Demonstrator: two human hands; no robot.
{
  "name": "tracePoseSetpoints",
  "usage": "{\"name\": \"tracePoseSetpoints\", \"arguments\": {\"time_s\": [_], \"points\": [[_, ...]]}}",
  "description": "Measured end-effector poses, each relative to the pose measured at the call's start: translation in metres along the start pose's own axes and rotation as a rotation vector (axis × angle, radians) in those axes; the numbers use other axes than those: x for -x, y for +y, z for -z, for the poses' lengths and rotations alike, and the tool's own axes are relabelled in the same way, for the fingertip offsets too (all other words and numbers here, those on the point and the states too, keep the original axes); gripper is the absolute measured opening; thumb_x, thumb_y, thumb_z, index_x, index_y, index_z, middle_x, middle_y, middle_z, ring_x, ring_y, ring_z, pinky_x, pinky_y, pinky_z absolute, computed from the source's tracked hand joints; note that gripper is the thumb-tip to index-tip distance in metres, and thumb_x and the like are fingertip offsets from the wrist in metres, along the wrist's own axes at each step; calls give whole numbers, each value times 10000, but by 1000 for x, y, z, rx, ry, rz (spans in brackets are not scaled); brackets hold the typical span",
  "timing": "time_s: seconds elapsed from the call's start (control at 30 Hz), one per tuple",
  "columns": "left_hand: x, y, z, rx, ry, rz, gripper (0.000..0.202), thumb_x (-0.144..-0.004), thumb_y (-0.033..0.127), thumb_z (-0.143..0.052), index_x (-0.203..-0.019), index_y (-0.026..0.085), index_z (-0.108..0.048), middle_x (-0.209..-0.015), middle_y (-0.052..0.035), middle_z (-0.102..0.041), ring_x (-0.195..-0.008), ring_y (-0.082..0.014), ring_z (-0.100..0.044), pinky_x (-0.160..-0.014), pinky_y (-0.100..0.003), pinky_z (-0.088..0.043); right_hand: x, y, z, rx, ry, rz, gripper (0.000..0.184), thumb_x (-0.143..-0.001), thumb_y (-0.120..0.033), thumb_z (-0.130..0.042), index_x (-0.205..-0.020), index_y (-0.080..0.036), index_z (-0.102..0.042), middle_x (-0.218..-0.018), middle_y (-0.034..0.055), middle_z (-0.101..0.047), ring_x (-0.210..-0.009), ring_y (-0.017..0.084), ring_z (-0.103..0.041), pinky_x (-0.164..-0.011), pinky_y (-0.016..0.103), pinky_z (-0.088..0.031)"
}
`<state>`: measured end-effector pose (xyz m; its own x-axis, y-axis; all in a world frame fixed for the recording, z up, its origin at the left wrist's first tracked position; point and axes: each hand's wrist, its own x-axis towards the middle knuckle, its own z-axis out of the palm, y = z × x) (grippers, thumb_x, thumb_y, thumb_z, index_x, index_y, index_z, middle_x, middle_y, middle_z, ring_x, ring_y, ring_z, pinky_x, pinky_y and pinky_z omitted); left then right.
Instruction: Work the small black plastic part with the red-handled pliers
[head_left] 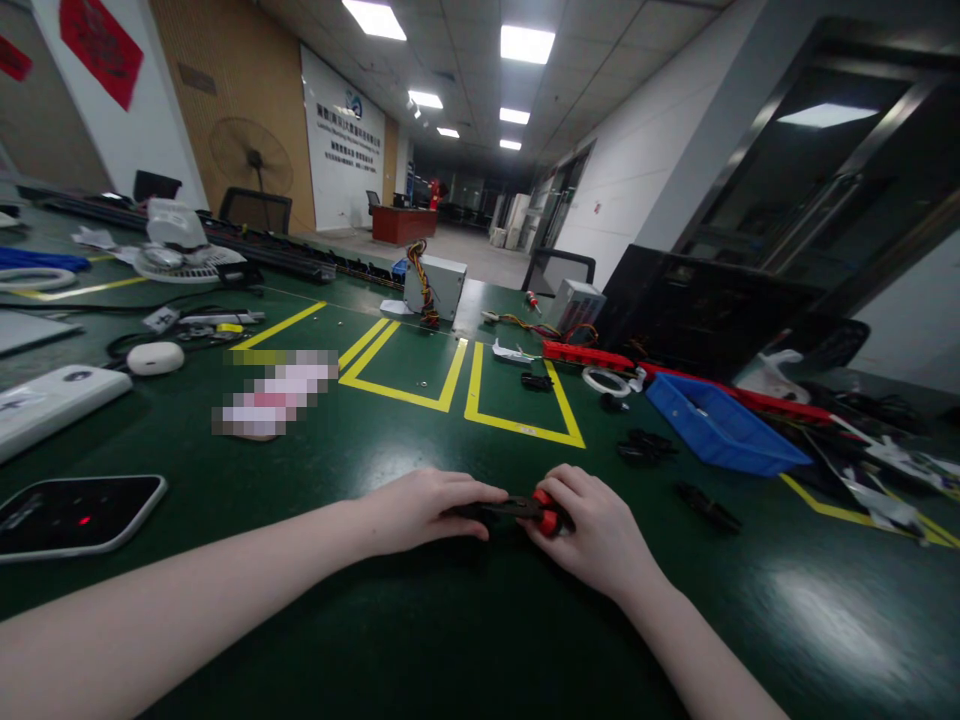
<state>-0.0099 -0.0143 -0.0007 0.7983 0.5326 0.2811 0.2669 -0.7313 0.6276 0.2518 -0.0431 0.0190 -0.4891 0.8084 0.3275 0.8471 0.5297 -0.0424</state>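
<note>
Both of my hands rest on the green table near its front edge. My left hand (424, 510) is closed around the dark end of a small black tool (517, 507). My right hand (596, 535) grips the tool's red handle end (547, 515). The two hands face each other with the tool lying flat between them. Most of the tool is hidden under my fingers, so I cannot tell what kind it is.
A phone (75, 515) lies at the left. A blue bin (720, 425) sits at the right with black parts (645, 445) beside it. Yellow tape boxes (517, 420) mark the table (420, 640). Power supply units (435, 287) stand further back, and a white device (52, 400) lies left.
</note>
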Motion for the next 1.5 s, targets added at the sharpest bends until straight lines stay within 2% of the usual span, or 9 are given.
{"name": "tracePoseSetpoints", "arguments": {"time_s": [0.2, 0.4, 0.53, 1.1, 1.33, 1.5], "points": [[0, 1, 0, 8, 18, 2, 481, -933, 245, -623, -1395, 261, -492, -1202, -75, -652, -1029, -217, -654, -859, -322, -520, 0, -2, -2, 17, 23, 6, 107, -786, -304, -632, -786, -210, -580, -861, 53, -615, -750, 177, -573, -650, 303, -438], [-1, -1, 0, 5, 6, -4, 519, -903, 170, -648, -1391, 259, -494, -1234, -76, -642, -1083, -224, -643, -912, -346, -516, -1, -2, -3, 41, -8, -10, 109, -762, -283, -637, -766, -207, -558, -840, 48, -606, -726, 174, -554, -641, 302, -417], [-1, -1, 0, -6, 5, -11, 476, -912, 161, -633, -1366, 242, -515, -1226, -77, -640, -1088, -224, -643, -916, -342, -516, -1, -3, -2, 29, -23, 4, 106, -777, -295, -623, -773, -209, -561, -843, 46, -610, -723, 169, -550, -636, 299, -406], [-1, 1, 2, 23, 21, -36, 422, -926, 199, -624, -1338, 239, -539, -1260, -83, -623, -1121, -222, -630, -960, -371, -510, -1, -5, -3, 24, -4, -24, 77, -737, -241, -617, -752, -218, -545, -791, 43, -609, -730, 191, -531, -650, 318, -410], [0, 4, 2, 11, 33, -42, 413, -923, 268, -641, -1324, 219, -553, -1247, -92, -626, -1104, -226, -638, -934, -355, -526, -2, -5, -3, 29, -30, -24, 73, -740, -254, -610, -748, -215, -548, -778, 48, -616, -737, 199, -525, -659, 325, -398], [0, 4, 2, -9, 34, -56, 395, -939, 237, -610, -1328, 229, -545, -1254, -90, -620, -1106, -221, -637, -946, -362, -522, -2, -5, -3, 49, -10, -12, 79, -739, -262, -610, -751, -218, -545, -791, 45, -621, -742, 196, -521, -664, 325, -384]]}}
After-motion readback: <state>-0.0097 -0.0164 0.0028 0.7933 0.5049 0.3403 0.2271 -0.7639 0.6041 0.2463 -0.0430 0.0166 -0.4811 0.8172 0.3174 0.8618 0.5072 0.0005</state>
